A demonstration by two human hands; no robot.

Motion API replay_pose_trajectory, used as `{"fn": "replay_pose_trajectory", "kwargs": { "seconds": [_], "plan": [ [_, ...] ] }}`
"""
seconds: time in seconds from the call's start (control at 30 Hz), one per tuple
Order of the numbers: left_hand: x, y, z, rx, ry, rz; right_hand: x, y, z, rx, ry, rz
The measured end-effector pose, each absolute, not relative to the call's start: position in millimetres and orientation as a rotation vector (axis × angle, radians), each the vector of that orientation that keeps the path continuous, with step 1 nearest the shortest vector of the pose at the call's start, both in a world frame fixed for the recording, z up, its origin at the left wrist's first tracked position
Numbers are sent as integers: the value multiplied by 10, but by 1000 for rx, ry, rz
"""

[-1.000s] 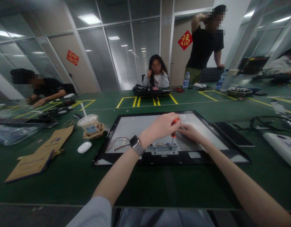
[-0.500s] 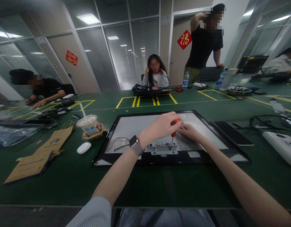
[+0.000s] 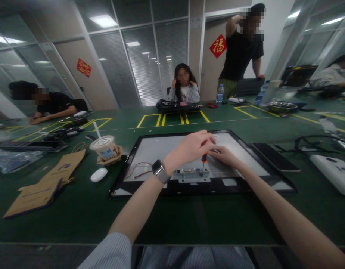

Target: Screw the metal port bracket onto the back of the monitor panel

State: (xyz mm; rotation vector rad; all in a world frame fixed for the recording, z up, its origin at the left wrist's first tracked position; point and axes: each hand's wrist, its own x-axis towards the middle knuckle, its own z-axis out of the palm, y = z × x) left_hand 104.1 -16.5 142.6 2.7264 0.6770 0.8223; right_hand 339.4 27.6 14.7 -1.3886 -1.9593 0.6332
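Observation:
My left hand [image 3: 193, 146], with a watch on its wrist, is closed around the top of a red-and-black screwdriver [image 3: 204, 157]. The screwdriver stands nearly upright, its shaft coming down at a metal bracket [image 3: 194, 179] with connector ports along it. My right hand [image 3: 224, 157] is beside the handle, its fingers drawn together; their tips are partly hidden by my left hand. Under both hands a black-framed display panel [image 3: 161, 147] lies flat, its pale back up. Thin wires [image 3: 140, 170] lie on the panel's left part. Where the screwdriver's tip sits is too small to see.
Left of the panel are a drink cup [image 3: 103, 145] in a carton holder, a white mouse [image 3: 99, 175] and a paper bag [image 3: 56, 168]. A black phone-like slab [image 3: 274, 157] and a white device [image 3: 332, 173] lie to the right. People are around the green table [image 3: 167, 220].
My left hand has shifted slightly and turned around the screwdriver's handle, covering more of its top. My right hand stays close beside it. The panel has not visibly moved.

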Motion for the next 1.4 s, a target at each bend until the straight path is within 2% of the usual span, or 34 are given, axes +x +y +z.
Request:
{"fn": "replay_pose_trajectory", "kwargs": {
  "seconds": [0.27, 0.5, 0.77, 1.07, 1.4],
  "plan": [
    [1004, -199, 1446, 2795, 859, 786, 3386, 271, 144, -1385, -1938, 643],
    [1040, -178, 1456, 2695, 655, 791, 3383, 274, 146, -1379, -1950, 638],
    [1010, -208, 1465, 2782, 837, 734, 3384, 286, 121, -1358, -1936, 651],
    [1014, -181, 1475, 2663, 688, 690, 3382, 265, 148, -1371, -1953, 611],
    [985, -225, 1501, 2803, 935, 670, 3387, 287, 126, -1368, -1917, 645]
  ]
}}
